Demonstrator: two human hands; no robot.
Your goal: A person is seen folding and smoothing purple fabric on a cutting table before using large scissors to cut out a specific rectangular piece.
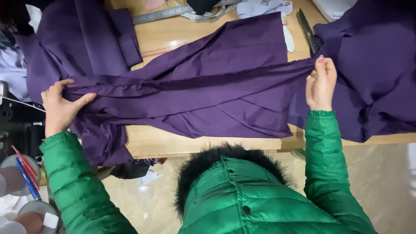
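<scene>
Both hands' grip clenched: left hand (pixel 60 108) and right hand (pixel 321 83) pinch the purple fabric (pixel 208 93) edge taut across the table (pixel 173 34). Step looks like aligning; next probably needs even tension.

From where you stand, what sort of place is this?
Most likely a tailoring or sewing workroom. Both hands, left hand and right hand, stretch a piece of purple fabric over a wooden table. A metal ruler, a measuring tape and dark shears lie at its far edge.
</scene>
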